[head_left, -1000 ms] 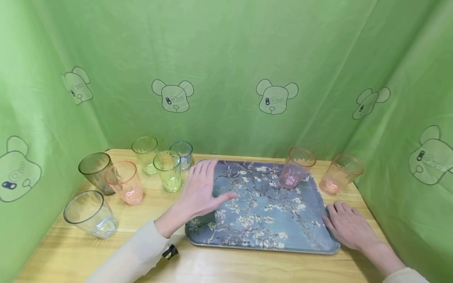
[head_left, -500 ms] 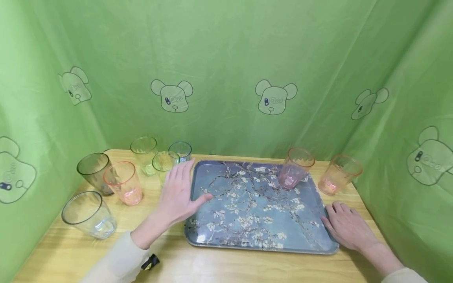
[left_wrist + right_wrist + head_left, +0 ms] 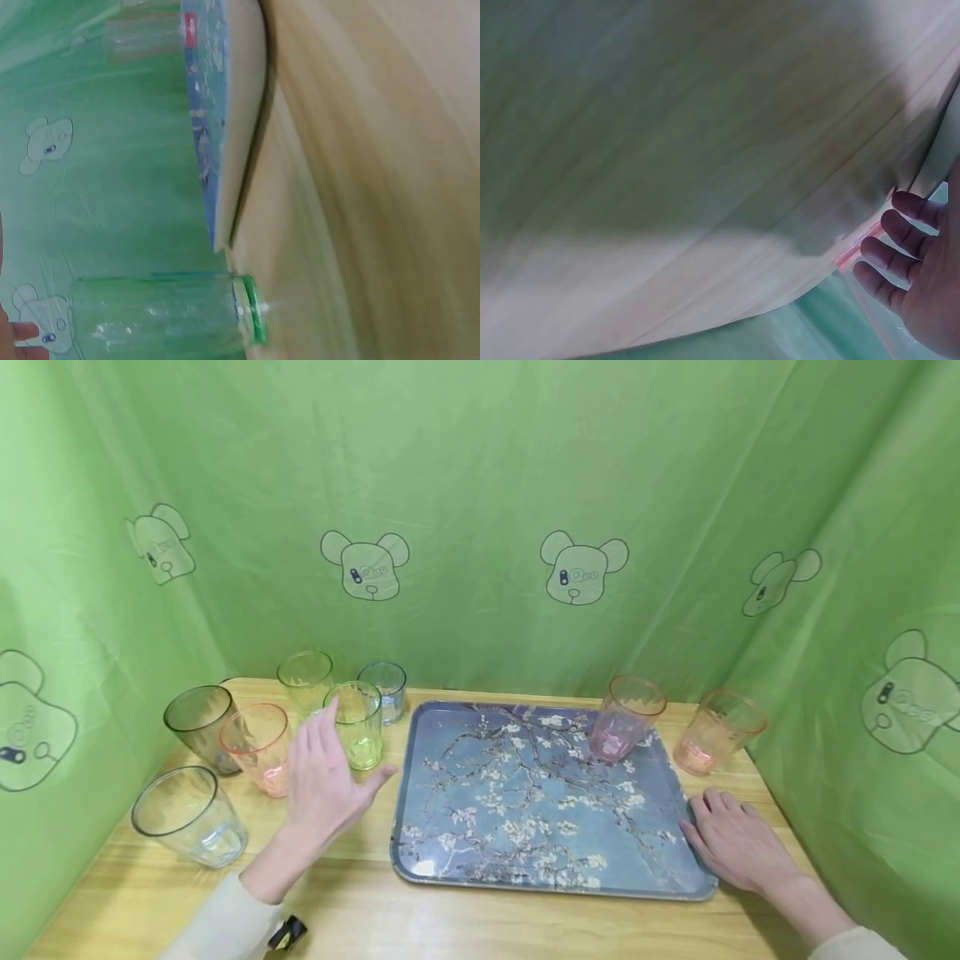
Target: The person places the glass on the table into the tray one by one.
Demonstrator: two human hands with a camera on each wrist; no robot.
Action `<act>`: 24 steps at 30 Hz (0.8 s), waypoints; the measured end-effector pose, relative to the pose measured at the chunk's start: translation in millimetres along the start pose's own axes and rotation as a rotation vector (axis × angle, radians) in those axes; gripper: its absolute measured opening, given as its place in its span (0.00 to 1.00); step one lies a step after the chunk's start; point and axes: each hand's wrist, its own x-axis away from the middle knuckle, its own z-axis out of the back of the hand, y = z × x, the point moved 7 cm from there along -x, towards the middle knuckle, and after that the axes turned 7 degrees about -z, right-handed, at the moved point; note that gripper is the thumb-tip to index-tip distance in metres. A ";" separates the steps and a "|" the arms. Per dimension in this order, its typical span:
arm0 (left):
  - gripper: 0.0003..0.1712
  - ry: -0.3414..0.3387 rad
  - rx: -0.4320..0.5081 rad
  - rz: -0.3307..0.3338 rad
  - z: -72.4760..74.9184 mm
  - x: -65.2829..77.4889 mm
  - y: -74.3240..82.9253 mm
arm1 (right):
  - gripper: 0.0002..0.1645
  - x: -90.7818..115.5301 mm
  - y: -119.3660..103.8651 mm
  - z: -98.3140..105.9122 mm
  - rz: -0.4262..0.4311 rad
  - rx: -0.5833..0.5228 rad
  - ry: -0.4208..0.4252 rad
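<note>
My left hand point(image 3: 321, 781) is held over the left part of the table, its fingers extended and thumb spread, with nothing in its grasp. It is nearest the green glass point(image 3: 363, 735) and the red-rimmed glass point(image 3: 258, 747). In the left wrist view the green glass point(image 3: 157, 315) stands close to the fingertips point(image 3: 26, 330). My right hand point(image 3: 738, 843) lies relaxed at the right edge of the blue floral tray point(image 3: 517, 860); its fingers point(image 3: 889, 259) hold nothing in the right wrist view. A pink glass point(image 3: 622, 727) stands on the tray's far right corner.
An orange glass point(image 3: 712, 739) stands right of the tray. On the left are a dark-rimmed clear glass point(image 3: 202, 827), a dark glass point(image 3: 206, 727), a yellow-green glass point(image 3: 303, 681) and a small blue glass point(image 3: 390, 693). A green curtain point(image 3: 472, 635) surrounds the wooden table point(image 3: 465, 927).
My left hand has moved leftward off the tray, past the green glass, which shows again beside it. The right hand, the glasses and the tray have stayed put.
</note>
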 end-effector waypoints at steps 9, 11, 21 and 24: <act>0.68 -0.100 -0.030 0.156 -4.6 14.6 -22.9 | 0.15 0.6 0.9 -1.7 0.000 0.000 0.005; 0.68 -0.108 -0.033 0.172 -8.0 17.0 -26.3 | 0.15 0.4 1.0 -1.5 -0.001 -0.004 0.011; 0.68 -0.191 -0.006 0.261 -29.9 28.5 -36.9 | 0.16 0.7 3.0 -4.4 -0.011 -0.011 0.004; 0.68 -0.200 -0.009 0.268 -34.8 28.3 -39.1 | 0.16 0.8 3.6 -5.4 -0.013 -0.016 -0.004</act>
